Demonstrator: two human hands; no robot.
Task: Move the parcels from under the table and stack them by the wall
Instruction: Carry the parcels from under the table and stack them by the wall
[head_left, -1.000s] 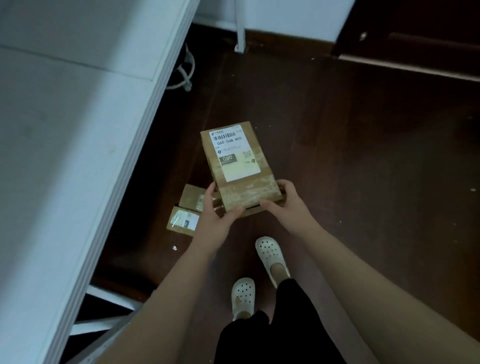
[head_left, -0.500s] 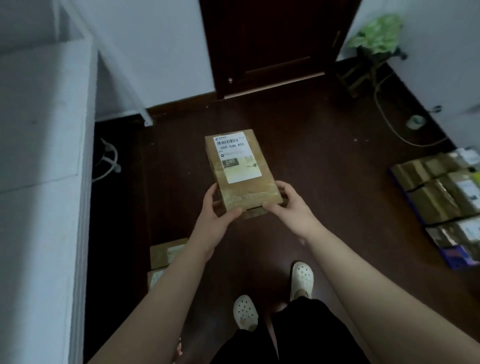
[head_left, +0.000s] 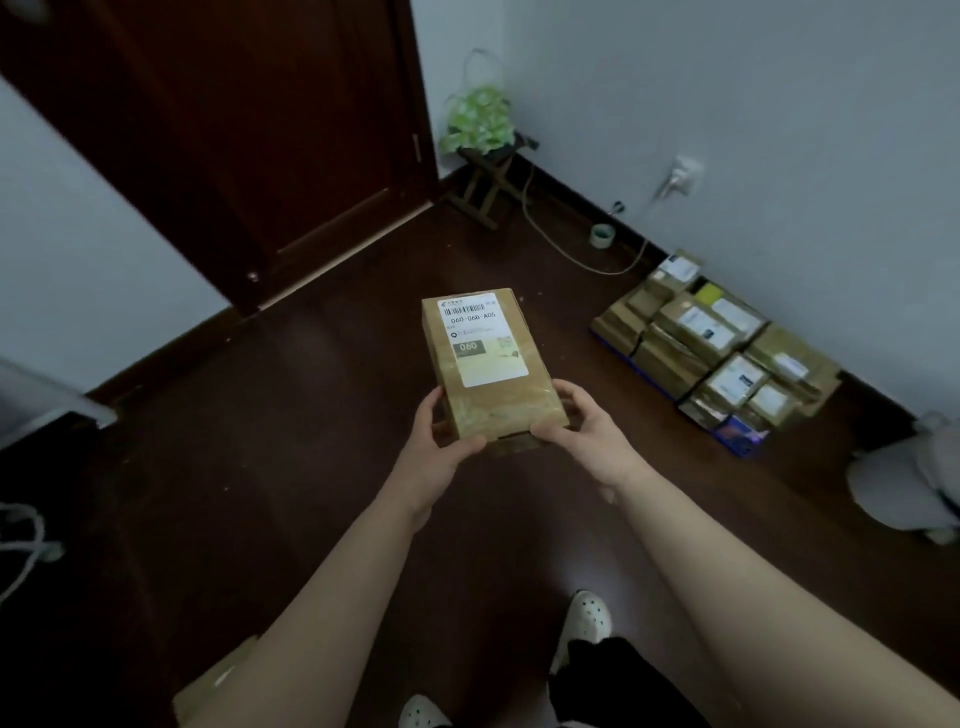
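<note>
A brown cardboard parcel (head_left: 488, 358) with a white shipping label is held in front of me above the dark floor. My left hand (head_left: 441, 436) grips its near left corner and my right hand (head_left: 582, 426) grips its near right corner. A stack of several parcels (head_left: 711, 343) lies on the floor against the right wall. Another brown parcel (head_left: 218, 686) sits on the floor at the bottom left, partly hidden by my left arm.
A dark wooden door (head_left: 249, 130) stands ahead. A small stool with a green plant (head_left: 483, 130) is in the corner, with a cable and a tape roll (head_left: 602, 236) along the right wall. A grey bundle (head_left: 909, 473) lies at the right edge. The white table's corner (head_left: 47, 400) shows at left.
The view has swung right, away from the table, with the parcel still held in both hands. The stack by the right wall has come fully into view.
</note>
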